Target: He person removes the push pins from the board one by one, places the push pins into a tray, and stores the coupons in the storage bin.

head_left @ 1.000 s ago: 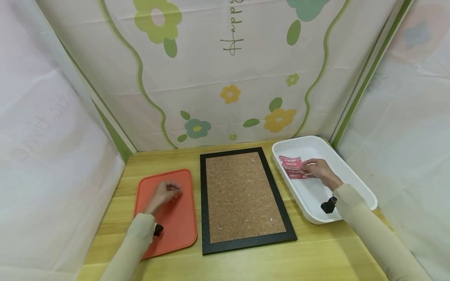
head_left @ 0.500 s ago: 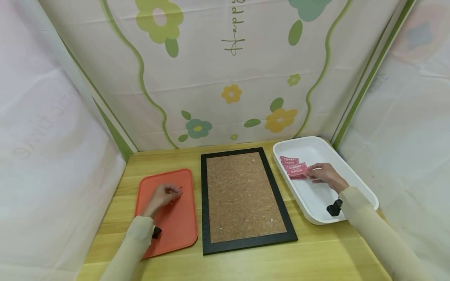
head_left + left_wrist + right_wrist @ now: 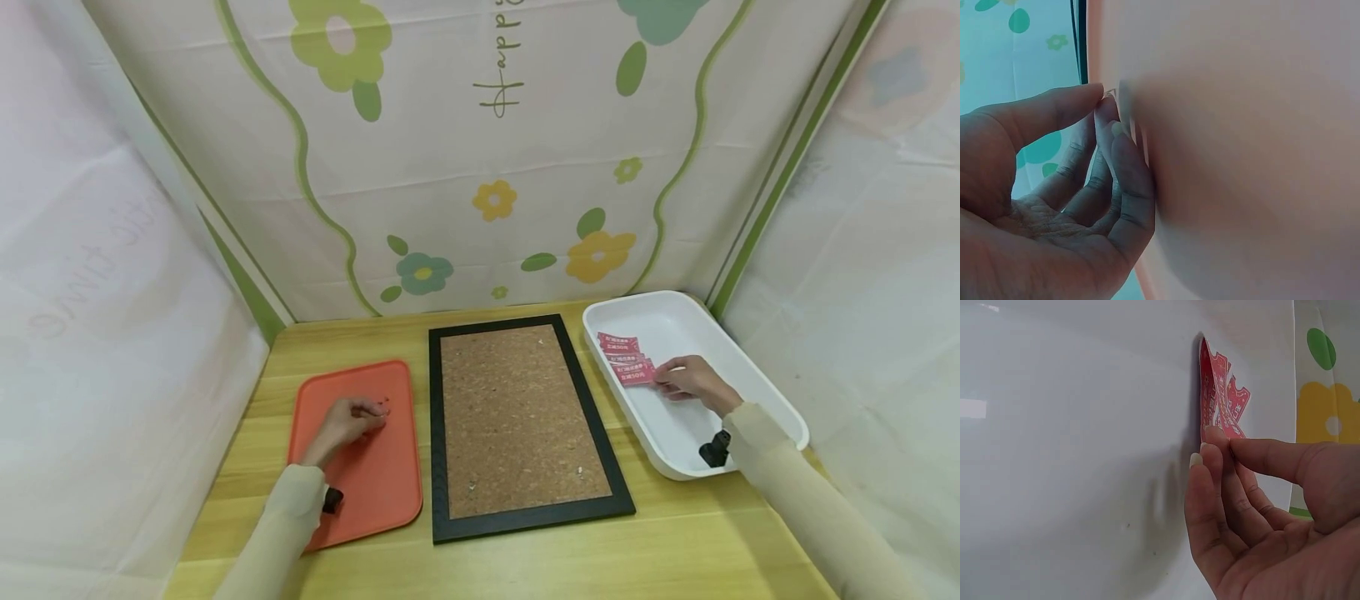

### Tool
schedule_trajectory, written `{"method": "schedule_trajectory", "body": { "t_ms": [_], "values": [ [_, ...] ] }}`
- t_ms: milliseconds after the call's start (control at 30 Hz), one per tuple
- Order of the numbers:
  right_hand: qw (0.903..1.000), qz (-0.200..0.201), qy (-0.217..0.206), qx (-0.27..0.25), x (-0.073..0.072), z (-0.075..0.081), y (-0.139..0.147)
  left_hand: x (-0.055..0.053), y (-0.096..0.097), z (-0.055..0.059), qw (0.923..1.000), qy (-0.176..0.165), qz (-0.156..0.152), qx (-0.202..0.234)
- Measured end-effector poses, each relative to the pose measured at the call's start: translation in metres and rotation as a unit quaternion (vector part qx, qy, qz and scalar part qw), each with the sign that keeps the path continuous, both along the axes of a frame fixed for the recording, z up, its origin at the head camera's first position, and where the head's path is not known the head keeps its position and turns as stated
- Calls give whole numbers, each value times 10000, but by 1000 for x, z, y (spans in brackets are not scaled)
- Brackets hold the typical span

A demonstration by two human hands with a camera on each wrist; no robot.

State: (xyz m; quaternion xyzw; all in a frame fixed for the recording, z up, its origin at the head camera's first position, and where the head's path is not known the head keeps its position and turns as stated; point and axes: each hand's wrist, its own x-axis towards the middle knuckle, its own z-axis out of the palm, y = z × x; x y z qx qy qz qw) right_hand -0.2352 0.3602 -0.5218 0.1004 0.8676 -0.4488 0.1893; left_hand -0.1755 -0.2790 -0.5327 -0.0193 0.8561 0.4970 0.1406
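My right hand [image 3: 692, 382] pinches the edge of a pink paper coupon [image 3: 634, 374] between thumb and fingers, low inside the white tray [image 3: 757, 392]. Other pink coupons [image 3: 617, 342] lie overlapping just beyond it, by the tray's left wall. In the right wrist view the pinched coupon [image 3: 1205, 394] appears nearly edge-on. Over the red tray [image 3: 375, 492], my left hand [image 3: 350, 423] has thumb and index fingertips together. A tiny clear piece [image 3: 1110, 92] shows at those fingertips in the left wrist view; its kind is too small to tell.
Between the trays lies a cork board [image 3: 517, 417] in a black frame [image 3: 525, 526], with several small shiny bits near its corners. All rests on a wooden table [image 3: 570, 558]. A flowered cloth [image 3: 450, 167] hangs behind, with pale cloth at both sides.
My right hand has brought the pinched coupon toward me and down, uncovering more of the coupons behind it. The left hand has shifted only slightly toward me over the red tray.
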Motion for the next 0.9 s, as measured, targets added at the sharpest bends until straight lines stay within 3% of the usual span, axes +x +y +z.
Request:
{"method": "schedule_trajectory", "body": {
  "t_ms": [333, 900],
  "values": [
    [9986, 76, -330, 416, 0, 0, -2, -1, 7, -2, 9968, -40, 531, -589],
    [9957, 252, -534, 719, 2, 5, 0, 6, 12, 1, 9955, 109, 466, -818]
  ]
}}
